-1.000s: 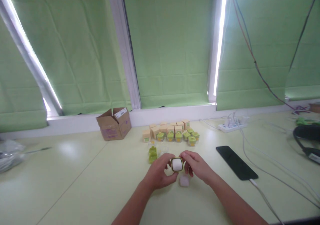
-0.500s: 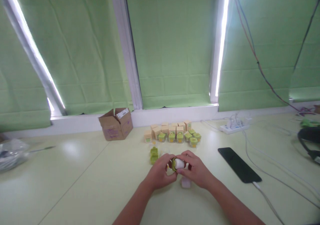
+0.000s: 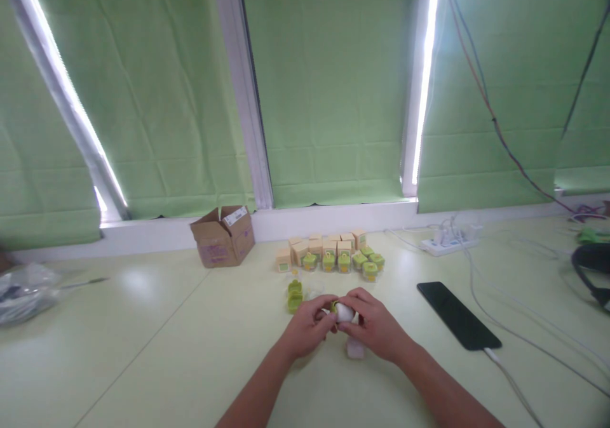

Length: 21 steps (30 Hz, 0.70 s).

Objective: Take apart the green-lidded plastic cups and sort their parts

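My left hand (image 3: 305, 327) is closed at the left end of a small green piece (image 3: 334, 306), its fingers covering most of it. My right hand (image 3: 379, 326) pinches a white rounded piece (image 3: 345, 314) that sits against the green one. Both hands meet over the near part of the table. Just below them lies a small pale pinkish-white block (image 3: 355, 349), partly hidden by my right hand. Beyond my left hand rests an open green hinged case (image 3: 295, 298). Something clear (image 3: 314, 289) lies beside it, too faint to name.
Several small beige cartons (image 3: 315, 247) and clear boxes with green lids (image 3: 328, 262) stand in rows behind my hands. A cardboard box (image 3: 223, 240) is at the back left. To the right are a black phone (image 3: 457, 315) on a white cable and a power strip (image 3: 448, 244).
The white piece has turned slightly and less of the green piece shows. My left thumb has moved up over the green piece. The view has shifted a little.
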Tool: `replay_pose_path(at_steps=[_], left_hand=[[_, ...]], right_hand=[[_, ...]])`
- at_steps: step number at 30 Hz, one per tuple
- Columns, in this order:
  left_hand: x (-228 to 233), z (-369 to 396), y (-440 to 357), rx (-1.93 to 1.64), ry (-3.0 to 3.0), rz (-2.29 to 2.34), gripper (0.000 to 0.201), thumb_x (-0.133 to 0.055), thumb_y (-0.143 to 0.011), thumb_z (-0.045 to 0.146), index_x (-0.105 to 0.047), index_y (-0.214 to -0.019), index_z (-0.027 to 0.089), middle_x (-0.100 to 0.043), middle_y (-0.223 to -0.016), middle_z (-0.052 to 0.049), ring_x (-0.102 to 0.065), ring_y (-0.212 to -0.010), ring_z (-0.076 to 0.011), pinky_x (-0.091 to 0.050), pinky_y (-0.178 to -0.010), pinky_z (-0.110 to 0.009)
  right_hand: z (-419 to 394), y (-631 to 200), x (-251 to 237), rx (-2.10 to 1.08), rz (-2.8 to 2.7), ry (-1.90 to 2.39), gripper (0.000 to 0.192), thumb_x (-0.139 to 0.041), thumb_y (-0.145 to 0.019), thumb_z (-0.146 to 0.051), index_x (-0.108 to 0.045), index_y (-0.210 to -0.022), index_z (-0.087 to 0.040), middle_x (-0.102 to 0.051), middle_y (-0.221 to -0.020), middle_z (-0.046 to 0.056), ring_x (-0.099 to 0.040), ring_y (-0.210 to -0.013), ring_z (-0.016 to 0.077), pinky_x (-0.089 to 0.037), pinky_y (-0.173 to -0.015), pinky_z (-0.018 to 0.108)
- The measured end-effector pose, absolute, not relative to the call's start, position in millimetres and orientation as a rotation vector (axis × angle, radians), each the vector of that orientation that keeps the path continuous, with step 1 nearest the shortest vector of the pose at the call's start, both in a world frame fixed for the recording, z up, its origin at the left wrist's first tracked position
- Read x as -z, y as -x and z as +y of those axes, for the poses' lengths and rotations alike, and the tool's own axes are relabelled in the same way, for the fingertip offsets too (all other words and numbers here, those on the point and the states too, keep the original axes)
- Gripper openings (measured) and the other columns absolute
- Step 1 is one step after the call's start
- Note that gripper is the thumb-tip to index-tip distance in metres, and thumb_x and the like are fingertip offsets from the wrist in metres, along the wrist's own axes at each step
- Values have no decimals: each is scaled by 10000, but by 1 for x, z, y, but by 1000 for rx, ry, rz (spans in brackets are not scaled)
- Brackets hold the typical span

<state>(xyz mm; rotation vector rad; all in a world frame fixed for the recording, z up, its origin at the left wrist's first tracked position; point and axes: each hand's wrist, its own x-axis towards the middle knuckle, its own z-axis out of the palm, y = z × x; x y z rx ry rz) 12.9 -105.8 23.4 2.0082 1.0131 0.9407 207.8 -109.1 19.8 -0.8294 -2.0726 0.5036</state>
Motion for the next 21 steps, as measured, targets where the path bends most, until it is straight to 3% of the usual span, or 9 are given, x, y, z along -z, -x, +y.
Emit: replay_pose_path(at_steps=[8, 14, 21], left_hand=[[-24, -104, -16, -967, -1952, 1033, 319, -528, -794, 200, -588, -1099, 126, -628, -747, -26, -545, -511, -79, -479, -475, -192], [-17, -101, -14, -969, -1938, 1024, 319, -561, -784, 238, -590, -1081, 124, -647, -826, -53, -597, -570, -108, -517, -509, -220], [-15, -101, -15, -924, -1972, 1068, 308, -480, -803, 197, -591, -1084, 137, -639, -763, -21, -594, -542, -98, -499, -493, -200]], right_hand=[[-107, -207, -15, -313, -2147, 862, 417, -652, -765, -311, -540, -1161, -243, -527, -1022, 51, -544, -877, 174, -479, -778, 300], [-106, -206, -12, -192, -2222, 890, 395, -610, -805, -330, -530, -1177, -228, -534, -1018, 58, -552, -879, 175, -481, -787, 297], [-107, -205, -12, -167, -2256, 937, 353, -616, -798, -302, -561, -1141, -242, -535, -980, 41, -562, -838, 158, -479, -757, 272]])
